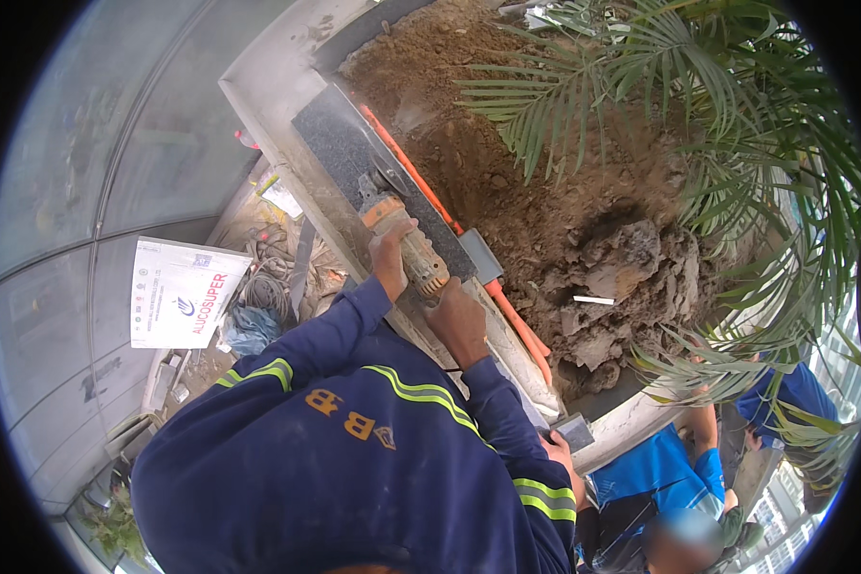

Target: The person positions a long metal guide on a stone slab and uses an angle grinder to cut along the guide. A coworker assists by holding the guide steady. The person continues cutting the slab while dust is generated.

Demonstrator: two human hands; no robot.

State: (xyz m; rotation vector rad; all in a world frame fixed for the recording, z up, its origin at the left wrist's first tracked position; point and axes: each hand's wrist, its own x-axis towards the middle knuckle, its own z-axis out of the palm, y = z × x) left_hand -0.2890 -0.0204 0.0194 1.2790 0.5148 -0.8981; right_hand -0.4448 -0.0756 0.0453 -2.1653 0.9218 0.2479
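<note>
My left hand [389, 260] wraps round the front of the body of a dusty orange-and-grey angle grinder [423, 256]. Further back, my right hand [459, 322] grips its rear end. The grinder's disc [386, 170] meets the long dark grey stone slab [340, 134] lying along the planter's edge; a faint haze of dust hangs beyond it. Beside the slab runs an orange pipe [421, 182], partly covered by a flat grey rectangular piece [481, 255]. The fingers on the far side of the grinder are hidden.
Brown soil [555, 210] fills the planter, with palm fronds [727, 96] hanging over it. Lower right, a person in a blue shirt [665, 474] is close by; a hand [560, 454] touches a small grey block [575, 432]. A white printed board [184, 292] leans at left near bundled cloth [271, 282].
</note>
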